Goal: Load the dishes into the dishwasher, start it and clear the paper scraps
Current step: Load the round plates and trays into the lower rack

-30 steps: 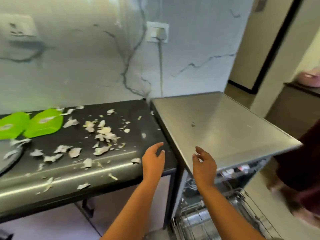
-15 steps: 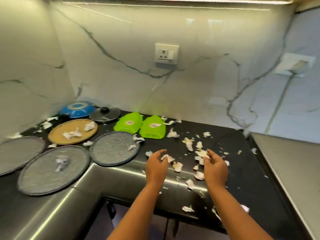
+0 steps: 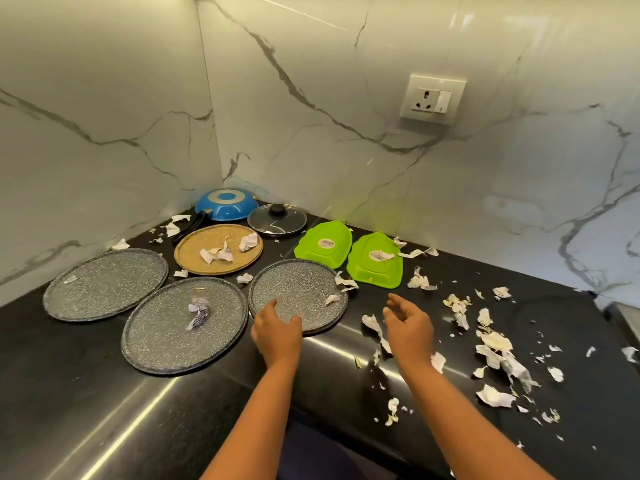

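The nearest grey speckled plate [image 3: 298, 285] lies flat on the black countertop [image 3: 86, 393], right under the fingers of the left hand [image 3: 277, 332]. That hand is spread over the plate's near rim with its fingers relaxed, slightly apart and gripping nothing. Whether they touch the plate cannot be told. Two small scraps sit on the plate's right edge, just beyond those fingers.

The right hand [image 3: 408, 327] hovers to the right of the plate, fingers loosely curved, thumb apart and empty. A torn paper scrap [image 3: 372, 322] lies on the counter just to its left. Many more paper scraps [image 3: 493, 341] are scattered to the right of its fingers.

Left of the left fingers lies a second grey plate [image 3: 166, 341] with a crumpled wad on it, and farther left a third grey plate [image 3: 105, 284]. Beyond the fingertips are a tan plate [image 3: 197, 242] carrying scraps and two green dishes [image 3: 323, 244], upside down side by side. A glass lid [image 3: 277, 221] and an overturned blue pan [image 3: 227, 206] sit in the corner by the marble wall [image 3: 311, 116].
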